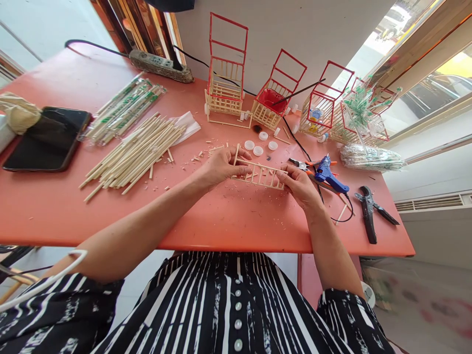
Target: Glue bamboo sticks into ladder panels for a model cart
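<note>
Between my two hands is a small ladder-like frame of pale wooden sticks, with two long rails and several short rungs. My left hand is closed on its left end, where a short stick stands up between thumb and fingers. At the right end, my right hand pinches the upper rail. Just right of that hand lie a blue glue gun and pliers with orange handles. White plastic caps and wood crumbs are scattered beyond the frame.
Loose sticks and wrapped chopsticks lie left, near a black phone. Small stick carts with red frames line the wall beside a power strip. Black-handled cutters rest at right; the glue gun's cord crosses the table.
</note>
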### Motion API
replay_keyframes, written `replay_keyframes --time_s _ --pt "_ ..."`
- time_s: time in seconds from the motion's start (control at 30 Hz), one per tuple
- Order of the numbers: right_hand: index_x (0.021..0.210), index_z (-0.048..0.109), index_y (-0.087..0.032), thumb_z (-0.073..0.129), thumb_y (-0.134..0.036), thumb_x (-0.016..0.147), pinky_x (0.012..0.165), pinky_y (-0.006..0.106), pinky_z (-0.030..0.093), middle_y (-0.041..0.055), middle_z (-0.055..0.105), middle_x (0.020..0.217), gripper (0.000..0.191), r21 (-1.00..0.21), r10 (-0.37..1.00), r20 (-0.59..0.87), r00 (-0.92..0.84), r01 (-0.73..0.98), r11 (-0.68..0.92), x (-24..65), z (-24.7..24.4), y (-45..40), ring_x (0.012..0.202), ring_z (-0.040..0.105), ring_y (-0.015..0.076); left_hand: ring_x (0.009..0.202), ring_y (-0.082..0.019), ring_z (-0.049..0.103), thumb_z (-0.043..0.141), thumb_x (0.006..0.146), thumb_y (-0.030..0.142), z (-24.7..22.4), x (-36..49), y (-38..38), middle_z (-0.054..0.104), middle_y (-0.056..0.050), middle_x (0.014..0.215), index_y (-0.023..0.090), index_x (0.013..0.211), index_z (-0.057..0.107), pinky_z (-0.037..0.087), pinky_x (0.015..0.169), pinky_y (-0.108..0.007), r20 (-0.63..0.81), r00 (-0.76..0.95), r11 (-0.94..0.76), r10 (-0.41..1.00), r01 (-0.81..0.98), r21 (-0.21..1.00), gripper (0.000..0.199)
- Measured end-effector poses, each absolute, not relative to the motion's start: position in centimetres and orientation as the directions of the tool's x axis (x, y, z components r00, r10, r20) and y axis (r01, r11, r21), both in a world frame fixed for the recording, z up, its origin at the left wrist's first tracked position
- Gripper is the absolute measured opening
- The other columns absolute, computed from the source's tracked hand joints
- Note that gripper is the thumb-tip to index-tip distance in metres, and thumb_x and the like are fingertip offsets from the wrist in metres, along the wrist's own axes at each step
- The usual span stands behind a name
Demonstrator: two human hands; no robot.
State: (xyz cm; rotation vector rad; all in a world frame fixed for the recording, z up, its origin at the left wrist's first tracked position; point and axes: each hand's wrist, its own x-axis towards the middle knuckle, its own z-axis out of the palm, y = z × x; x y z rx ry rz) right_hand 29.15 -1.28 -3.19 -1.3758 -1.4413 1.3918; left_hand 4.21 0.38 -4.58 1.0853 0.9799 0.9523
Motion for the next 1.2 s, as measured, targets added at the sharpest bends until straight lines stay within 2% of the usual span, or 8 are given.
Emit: replay_keyframes --time_s 0.4,0.77,1.2 --pt "0.082 0.065 -0.019 0.085 -0.067 0.07 0.049 0.026 0.023 -0.0065 0.048 0.063 0.053 -0.963 0.961 -0.189 -0.204 0.231 -0.141 29.19 -3.24 -1.27 0.053 0.033 0.0071 0.067 -0.015 0.071 0.095 0.059 0.024 -4.58 4.26 0.46 0.071 0.0 0.074 0.015 0.089 0.066 0.06 0.069 -0.03 -0.166 0.276 0.212 0.947 -0.142 0.967 0.042" --pt "0.081 0.063 -0.02 0.084 -0.07 0.07 0.05 0.026 0.022 -0.0064 0.048 0.063 0.055 -0.959 0.957 -0.198 -0.212 0.242 -0.145 29.06 -3.02 -1.34 0.053 0.034 0.0076 0.064 -0.016 0.069 0.098 0.056 0.035 -4.62 4.18 0.47 0.073 -0.002 0.071 0.016 0.081 0.066 0.058 0.066 -0.031 -0.119 0.291 0.16 0.949 -0.12 0.98 0.045" --pt "0.079 0.06 -0.021 0.085 -0.069 0.069 0.049 0.026 0.021 -0.0071 0.045 0.061 0.056 -0.964 0.959 -0.191 -0.211 0.224 -0.143 29.08 -2.99 -1.38 0.053 0.032 0.0072 0.059 -0.013 0.065 0.097 0.058 0.031 -4.53 4.11 0.36 0.07 -0.002 0.069 0.016 0.081 0.065 0.055 0.059 -0.027 -0.125 0.293 0.165 0.948 -0.119 0.979 0.042"
